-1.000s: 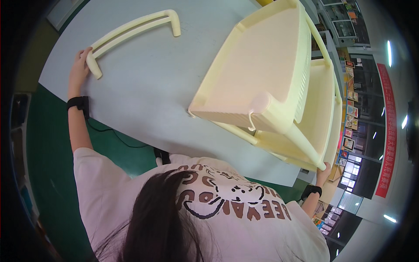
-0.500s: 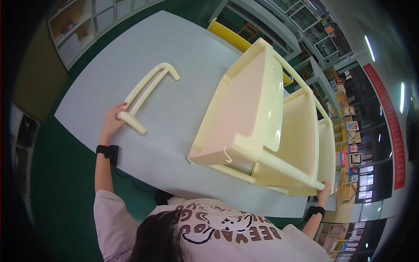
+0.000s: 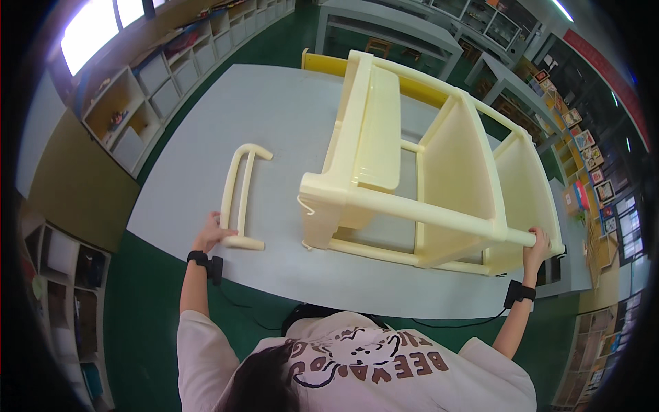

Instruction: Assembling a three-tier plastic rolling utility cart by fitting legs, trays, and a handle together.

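Observation:
A cream plastic shelf cart with several tiers lies on its side across the right part of the grey table. My right hand is closed around its near post, close to the cart's right end. Left of the cart, a separate cream U-shaped handle with an inner crossbar lies on the tabletop. My left hand grips the handle's near corner, thumb over the top and fingers partly hidden on the outer side. A gap of bare tabletop separates handle and cart. Small white hooks stick out at the cart's left end.
The grey table extends left and ahead. A yellow board stands at its far edge behind the cart. Shelves with white bins line the left wall. Other grey tables stand beyond. A cable hangs near my right wrist.
My view has swung, so table and cart appear rotated, and the cart's end panel shows more edge-on. Both hands keep their holds; whether the cart itself turned is unclear.

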Demonstrator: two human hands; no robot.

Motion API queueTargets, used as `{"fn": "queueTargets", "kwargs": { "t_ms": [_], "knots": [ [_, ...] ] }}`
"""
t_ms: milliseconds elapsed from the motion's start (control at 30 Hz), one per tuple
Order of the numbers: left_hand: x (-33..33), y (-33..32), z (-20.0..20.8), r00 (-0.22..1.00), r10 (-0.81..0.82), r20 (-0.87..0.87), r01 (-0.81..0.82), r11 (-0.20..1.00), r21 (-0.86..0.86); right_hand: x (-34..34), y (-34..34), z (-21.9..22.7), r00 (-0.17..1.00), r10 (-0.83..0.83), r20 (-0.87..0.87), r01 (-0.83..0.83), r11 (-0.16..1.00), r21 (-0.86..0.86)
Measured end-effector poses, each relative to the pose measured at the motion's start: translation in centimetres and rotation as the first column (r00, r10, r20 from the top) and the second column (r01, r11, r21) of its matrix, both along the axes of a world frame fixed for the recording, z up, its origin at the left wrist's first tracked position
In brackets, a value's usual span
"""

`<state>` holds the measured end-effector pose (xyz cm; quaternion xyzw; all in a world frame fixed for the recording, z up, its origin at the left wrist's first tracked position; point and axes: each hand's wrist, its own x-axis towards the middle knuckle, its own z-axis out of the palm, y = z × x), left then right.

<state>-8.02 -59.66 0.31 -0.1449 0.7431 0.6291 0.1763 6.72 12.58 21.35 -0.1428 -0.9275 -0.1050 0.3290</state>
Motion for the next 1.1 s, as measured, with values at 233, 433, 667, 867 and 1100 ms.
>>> {"fn": "queueTargets", "kwargs": {
  "t_ms": [233,433,667,867,1100],
  "knots": [
    [-0.6,-1.6,-2.0,0.978,0.027,0.207,-0.038,0.998,0.050,-0.2,-1.3,-0.7,0.995,0.056,-0.088,-0.059,0.998,-0.026],
    [-0.6,1.3,1.5,0.910,0.378,-0.170,-0.414,0.834,-0.364,0.3,-2.0,-0.9,0.988,0.059,-0.141,-0.069,0.995,-0.066],
    [1.5,0.5,6.0,0.816,0.337,-0.470,-0.548,0.709,-0.444,0.3,-1.6,-1.6,0.958,0.117,-0.260,-0.138,0.988,-0.064],
    [-0.2,2.1,11.6,0.713,0.447,-0.540,-0.561,0.826,-0.056,0.5,-2.9,-1.0,0.982,0.085,-0.169,-0.100,0.992,-0.080],
    [-4.8,6.0,14.0,0.786,0.436,-0.438,-0.271,0.880,0.389,2.7,-9.2,1.1,0.977,0.171,-0.125,-0.188,0.972,-0.143]
  ]
}}
